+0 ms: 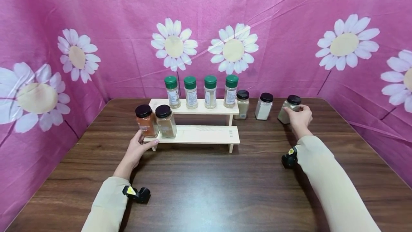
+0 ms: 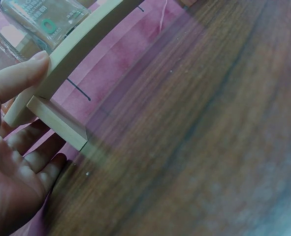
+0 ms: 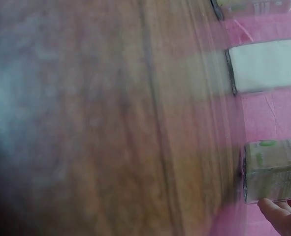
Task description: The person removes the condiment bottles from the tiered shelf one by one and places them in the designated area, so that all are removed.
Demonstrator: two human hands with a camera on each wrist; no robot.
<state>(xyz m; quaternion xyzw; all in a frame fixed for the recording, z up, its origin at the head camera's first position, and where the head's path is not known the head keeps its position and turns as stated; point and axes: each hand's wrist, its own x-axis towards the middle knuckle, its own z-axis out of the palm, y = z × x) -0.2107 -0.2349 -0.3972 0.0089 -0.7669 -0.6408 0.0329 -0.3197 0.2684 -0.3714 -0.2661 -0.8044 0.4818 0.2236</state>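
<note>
A two-tier wooden spice rack [image 1: 206,137] stands on the table. My left hand [image 1: 134,152] grips the left end of its lower shelf. In the left wrist view, the thumb [image 2: 29,73] lies along the shelf edge, with fingers below it beside the rack's leg [image 2: 59,123]. A red-orange spice jar [image 1: 147,126] and a tan spice jar [image 1: 166,126] stand on that shelf close to this hand. Off to the right, my right hand [image 1: 300,120] holds a black-capped jar of grey-green spice [image 1: 284,114] between thumb and fingers. That jar leans slightly; the table contact is unclear.
Several green-capped shakers [image 1: 191,96] line the upper shelf. Between the rack and my right hand stand a black-capped beige jar [image 1: 242,106] and a jar of white powder [image 1: 264,108]. A pink flowered cloth [image 1: 128,46] hangs behind the brown table [image 1: 199,189].
</note>
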